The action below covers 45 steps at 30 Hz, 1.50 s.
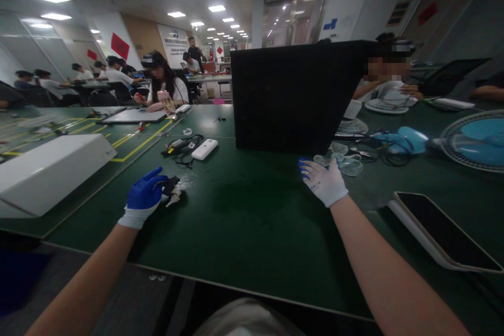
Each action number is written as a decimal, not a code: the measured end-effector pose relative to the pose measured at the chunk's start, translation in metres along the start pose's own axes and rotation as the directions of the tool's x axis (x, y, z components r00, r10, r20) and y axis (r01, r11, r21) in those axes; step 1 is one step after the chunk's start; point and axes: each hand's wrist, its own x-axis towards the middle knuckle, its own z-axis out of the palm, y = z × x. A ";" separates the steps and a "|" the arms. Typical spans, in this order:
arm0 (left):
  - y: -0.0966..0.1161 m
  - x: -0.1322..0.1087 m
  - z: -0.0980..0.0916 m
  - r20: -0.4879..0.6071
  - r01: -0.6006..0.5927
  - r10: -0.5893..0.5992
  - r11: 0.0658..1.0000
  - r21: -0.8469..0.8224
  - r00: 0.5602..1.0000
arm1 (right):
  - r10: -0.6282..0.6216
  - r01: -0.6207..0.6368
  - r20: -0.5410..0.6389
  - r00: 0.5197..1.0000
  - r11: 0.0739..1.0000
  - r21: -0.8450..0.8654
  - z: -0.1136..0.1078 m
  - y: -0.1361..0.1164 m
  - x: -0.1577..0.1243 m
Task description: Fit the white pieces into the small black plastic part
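Your left hand (145,197) rests near left on the green mat (244,220), fingers loosely curled and forefinger out, touching a small black part (170,185); whether you pinch it I cannot tell; pale scraps (176,199) lie just beside it. Your right hand (325,182) lies flat, fingers together, holding nothing, its tips just short of the clear plastic pieces (343,164) at the foot of the black panel (295,97). By my judgement the work is early: nothing is lifted, nothing joined; the blue fan (478,139) sits far right, well apart.
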 end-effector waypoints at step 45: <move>0.279 0.038 0.150 0.424 -0.015 0.310 0.821 -0.571 0.851 | 0.008 -0.010 -0.023 1.000 0.996 -0.091 0.009 0.000 -0.004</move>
